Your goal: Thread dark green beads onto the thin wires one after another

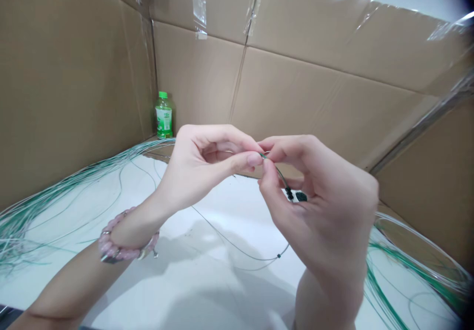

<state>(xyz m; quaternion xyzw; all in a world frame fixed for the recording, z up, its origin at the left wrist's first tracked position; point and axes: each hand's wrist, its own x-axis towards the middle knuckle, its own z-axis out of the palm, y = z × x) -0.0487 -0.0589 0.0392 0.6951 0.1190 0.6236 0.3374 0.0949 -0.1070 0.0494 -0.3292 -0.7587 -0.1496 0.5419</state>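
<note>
My left hand [211, 164] and my right hand [318, 206] meet fingertip to fingertip above the white work surface [207, 290]. Between thumb and finger, each pinches a thin green wire [282, 176]. Several small black rings [289, 193] sit on the wire close to my right palm. Lower down, a loop of thin wire [237, 247] hangs or lies below the hands, with one black piece [279, 256] on it. The wire's exact ends are hidden by the fingers. A pink bead bracelet [118, 241] circles my left wrist.
Long green and white wires [74, 191] lie bundled along the left side. More coiled wires [414, 266] are at the right. A small dark pile [301, 196] shows behind my right hand. The green bottle [164, 116] stands in the back corner against cardboard walls [296, 88].
</note>
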